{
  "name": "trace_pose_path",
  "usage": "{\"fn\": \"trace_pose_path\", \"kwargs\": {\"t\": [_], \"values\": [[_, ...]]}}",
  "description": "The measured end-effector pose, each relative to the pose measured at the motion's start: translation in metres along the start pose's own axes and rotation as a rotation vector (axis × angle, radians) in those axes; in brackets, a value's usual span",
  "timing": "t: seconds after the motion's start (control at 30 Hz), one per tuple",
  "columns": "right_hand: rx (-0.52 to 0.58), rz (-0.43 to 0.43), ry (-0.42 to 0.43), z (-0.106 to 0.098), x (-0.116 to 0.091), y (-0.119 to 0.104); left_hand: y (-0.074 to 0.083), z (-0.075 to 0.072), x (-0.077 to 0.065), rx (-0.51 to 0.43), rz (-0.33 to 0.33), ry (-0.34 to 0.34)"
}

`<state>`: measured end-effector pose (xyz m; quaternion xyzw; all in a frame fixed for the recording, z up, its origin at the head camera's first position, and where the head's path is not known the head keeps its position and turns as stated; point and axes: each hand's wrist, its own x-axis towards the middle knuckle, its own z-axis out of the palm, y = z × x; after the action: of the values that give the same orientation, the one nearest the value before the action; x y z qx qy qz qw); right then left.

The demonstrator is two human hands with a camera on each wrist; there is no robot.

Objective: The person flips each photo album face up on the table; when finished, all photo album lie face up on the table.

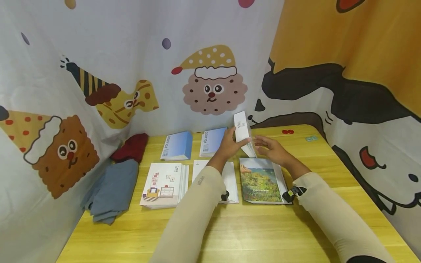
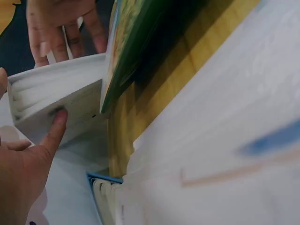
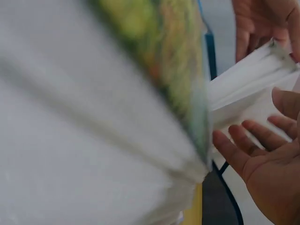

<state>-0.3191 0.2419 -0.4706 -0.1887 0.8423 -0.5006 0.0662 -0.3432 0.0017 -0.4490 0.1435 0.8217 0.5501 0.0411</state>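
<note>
From the head, looks forward and down over the yellow table (image 1: 250,233) toward the printed curtain (image 1: 131,40), from farthest back. From the left wrist, looks near past the left hand (image 2: 23,173) at the white book (image 2: 70,79), frame tilted. From the right wrist, looks past the right hand (image 3: 269,166), close against the painted-cover album (image 3: 161,65). Shares white book and both hands across all three.

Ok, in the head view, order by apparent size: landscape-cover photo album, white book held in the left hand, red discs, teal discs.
1. Landscape-cover photo album
2. White book in the left hand
3. Red discs and teal discs: too alike to rank
</note>
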Motion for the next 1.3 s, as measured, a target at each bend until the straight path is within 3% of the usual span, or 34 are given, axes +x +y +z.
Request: {"fn": "trace_pose_path", "kwargs": {"t": [0.13, 0.23, 0.5, 0.77, 0.97, 1.3], "values": [[-0.070, 0.015, -0.009, 0.004, 0.003, 0.004, -0.001, -0.003, 0.003, 0.149, 0.024, 0.038], [-0.124, 0.060, 0.017, 0.005, 0.003, 0.003, -0.004, -0.001, 0.005, 0.209, 0.000, 0.033], [-0.150, 0.232, 0.062, 0.000, 0.001, 0.015, -0.011, 0.009, 0.003, 0.202, -0.075, -0.085], [-0.147, 0.280, 0.062, -0.005, 0.000, 0.017, -0.010, 0.017, 0.005, 0.195, -0.075, -0.127], [-0.194, 0.319, 0.066, -0.005, 0.002, 0.019, -0.011, 0.021, 0.007, 0.263, -0.115, -0.129], [-0.218, 0.319, 0.057, -0.005, 0.000, 0.016, -0.018, 0.021, 0.010, 0.295, -0.108, -0.143]]}}
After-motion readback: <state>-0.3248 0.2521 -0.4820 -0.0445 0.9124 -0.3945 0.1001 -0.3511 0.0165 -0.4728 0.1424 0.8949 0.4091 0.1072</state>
